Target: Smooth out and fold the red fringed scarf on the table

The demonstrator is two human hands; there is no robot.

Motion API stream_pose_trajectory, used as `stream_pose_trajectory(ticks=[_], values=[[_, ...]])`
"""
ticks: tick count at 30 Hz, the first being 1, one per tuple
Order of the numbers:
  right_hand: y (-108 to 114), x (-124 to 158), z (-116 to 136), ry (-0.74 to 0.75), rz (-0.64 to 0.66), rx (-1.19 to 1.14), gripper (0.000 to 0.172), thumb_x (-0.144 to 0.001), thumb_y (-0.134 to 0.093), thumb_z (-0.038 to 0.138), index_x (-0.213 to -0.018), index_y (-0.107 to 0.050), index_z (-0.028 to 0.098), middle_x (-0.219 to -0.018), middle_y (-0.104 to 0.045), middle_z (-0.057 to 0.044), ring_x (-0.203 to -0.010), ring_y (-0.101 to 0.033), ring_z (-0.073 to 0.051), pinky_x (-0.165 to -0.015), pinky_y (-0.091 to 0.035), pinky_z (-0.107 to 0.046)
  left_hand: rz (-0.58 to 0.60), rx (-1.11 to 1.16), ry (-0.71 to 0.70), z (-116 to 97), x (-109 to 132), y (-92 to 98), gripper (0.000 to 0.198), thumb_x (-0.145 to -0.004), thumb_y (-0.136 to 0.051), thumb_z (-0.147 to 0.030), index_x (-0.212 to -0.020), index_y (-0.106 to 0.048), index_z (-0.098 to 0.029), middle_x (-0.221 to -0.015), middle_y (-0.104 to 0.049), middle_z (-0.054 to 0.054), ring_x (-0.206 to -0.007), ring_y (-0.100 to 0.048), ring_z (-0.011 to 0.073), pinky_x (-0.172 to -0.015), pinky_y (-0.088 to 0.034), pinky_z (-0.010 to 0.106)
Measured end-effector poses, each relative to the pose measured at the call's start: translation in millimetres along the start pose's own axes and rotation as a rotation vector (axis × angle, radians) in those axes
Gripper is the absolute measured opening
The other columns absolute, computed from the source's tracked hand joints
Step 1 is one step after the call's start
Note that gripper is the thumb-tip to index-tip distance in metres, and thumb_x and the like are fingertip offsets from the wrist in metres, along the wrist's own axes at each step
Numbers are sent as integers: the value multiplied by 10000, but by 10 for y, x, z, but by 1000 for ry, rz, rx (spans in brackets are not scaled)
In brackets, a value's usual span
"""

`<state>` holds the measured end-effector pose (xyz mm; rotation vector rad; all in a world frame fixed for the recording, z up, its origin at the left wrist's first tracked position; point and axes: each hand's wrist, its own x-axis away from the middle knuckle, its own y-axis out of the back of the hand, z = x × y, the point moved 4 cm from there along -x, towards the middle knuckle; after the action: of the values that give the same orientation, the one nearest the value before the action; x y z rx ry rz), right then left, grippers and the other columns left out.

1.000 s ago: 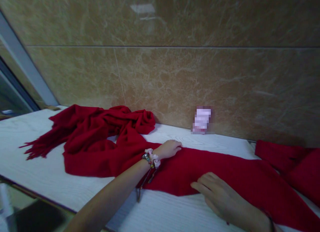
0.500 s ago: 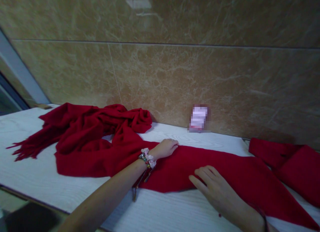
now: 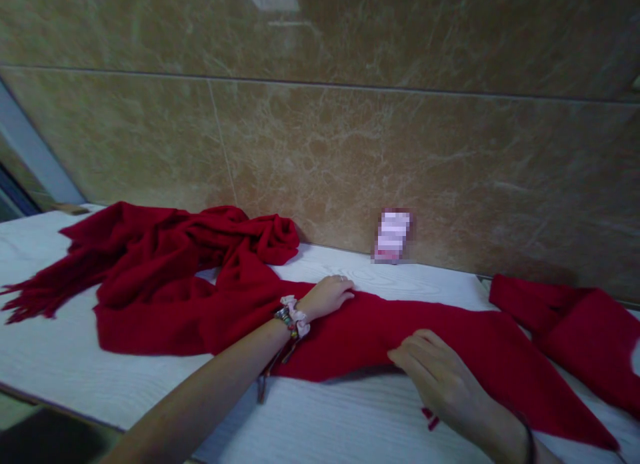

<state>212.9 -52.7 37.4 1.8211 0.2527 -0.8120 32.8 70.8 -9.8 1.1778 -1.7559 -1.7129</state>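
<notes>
A long red scarf (image 3: 360,331) lies stretched along a white board, its left part heaped in folds with a fringed end. My left hand (image 3: 327,297), with a ring and a scrunchie and beads at the wrist, is closed at the scarf's far edge, its fingers bent down over the cloth. On the near edge, my right hand (image 3: 435,367) pinches the cloth between thumb and fingers. That edge is raised a little off the board, with a dark gap under it. A small red bit (image 3: 430,419) shows below the right hand.
Behind the white wood-grain board (image 3: 150,384) rises a brown marble-tiled wall (image 3: 320,151). A blurred-out pink and white item (image 3: 393,236) leans against it. More folded red cloth (image 3: 575,331) lies at the right. A metal frame (image 3: 37,144) stands at far left.
My right hand has closed its fingers on the scarf's near edge and lifted it slightly. The left hand stays in about the same place. The view has shifted a little.
</notes>
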Motion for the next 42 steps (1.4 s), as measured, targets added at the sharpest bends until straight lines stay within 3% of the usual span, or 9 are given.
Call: stream_pose_trajectory(ticks=[6,15,22,28,33,36,42], values=[[-112,21,-23,-27,124,21,230,-863,-340,87,-944,-553,124,-845,-589,-77,-792,-506,-171,-746,-392,-347,-14,-19,3,11,-12,-19,175,-856,-428,-217,-876,-580,-133,-899,-611,62,-856,-535,160,-802,-397,253],[-131,44,37,-41,158,-41,233,-867,-339,99,-786,-555,134,-680,-526,-35,-649,-422,-146,-646,-342,-304,-2,-50,12,17,-30,-30,200,-868,-396,-208,-879,-580,-130,-908,-619,70,-865,-546,165,-803,-396,258],[-237,85,36,19,341,-66,208,-866,-365,121,-729,-519,151,-674,-510,-17,-629,-399,-136,-648,-323,-296,132,7,64,26,-43,46,241,-875,-332,-171,-970,-553,-146,-903,-633,67,-837,-575,163,-752,-407,255],[-274,79,4,-37,335,-39,149,-867,-391,163,-849,-540,159,-761,-529,-33,-688,-434,-145,-638,-317,-290,201,82,29,-162,-268,148,308,-804,-490,-392,-980,-559,-150,-912,-621,67,-820,-559,174,-714,-403,247],[-234,89,-20,-64,274,-46,214,-868,-363,123,-733,-526,155,-676,-503,-23,-638,-410,-143,-603,-298,-285,349,139,15,-269,-440,37,146,-772,-541,-234,-882,-598,-156,-828,-643,20,-742,-560,122,-656,-387,183],[-211,90,-17,-55,280,-73,230,-870,-349,113,-719,-518,153,-666,-498,-20,-628,-395,-140,-607,-299,-287,340,119,24,-268,-460,-9,141,-794,-476,-190,-842,-604,-158,-807,-644,20,-728,-561,118,-641,-384,181],[-274,86,-7,-50,414,-156,223,-876,-382,185,-713,-531,155,-661,-521,-9,-625,-419,-125,-624,-330,-283,338,-26,66,-278,-417,-29,220,-826,-377,-210,-915,-574,-168,-854,-640,71,-756,-582,170,-599,-393,228]])
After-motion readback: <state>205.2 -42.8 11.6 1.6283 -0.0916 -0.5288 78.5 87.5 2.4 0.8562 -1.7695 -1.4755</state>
